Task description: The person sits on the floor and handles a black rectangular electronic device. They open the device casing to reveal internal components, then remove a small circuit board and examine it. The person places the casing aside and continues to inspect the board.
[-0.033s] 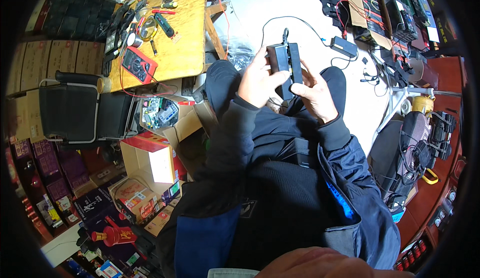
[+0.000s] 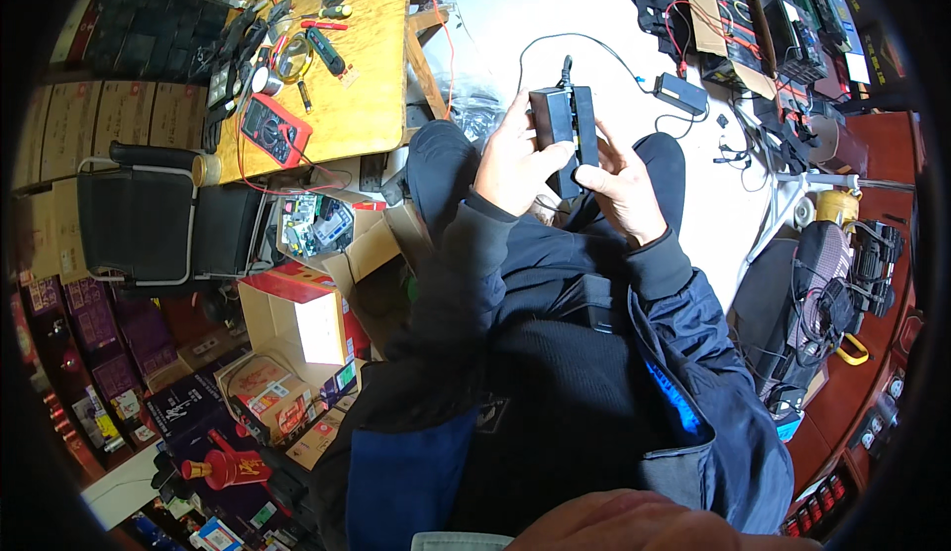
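Observation:
Above my knees I hold a black power adapter (image 2: 553,121) between both hands. Its casing is parted lengthwise into two halves, with a dark gap and some inner parts showing between them. A black cord (image 2: 567,70) with a ribbed sleeve leaves its far end. My left hand (image 2: 513,165) is closed round the left half, its thumb lying across the top. The right half is gripped by my right hand (image 2: 624,186), thumb near its lower end and fingers curled behind, partly hidden.
A yellow worktable (image 2: 367,46) at the left bears a red multimeter (image 2: 275,130) and several tools. Opened cardboard boxes (image 2: 282,318) stand beside my left leg. Another black adapter (image 2: 681,93) lies on the pale floor, near loose plugs. A black chair (image 2: 139,219) is farther left.

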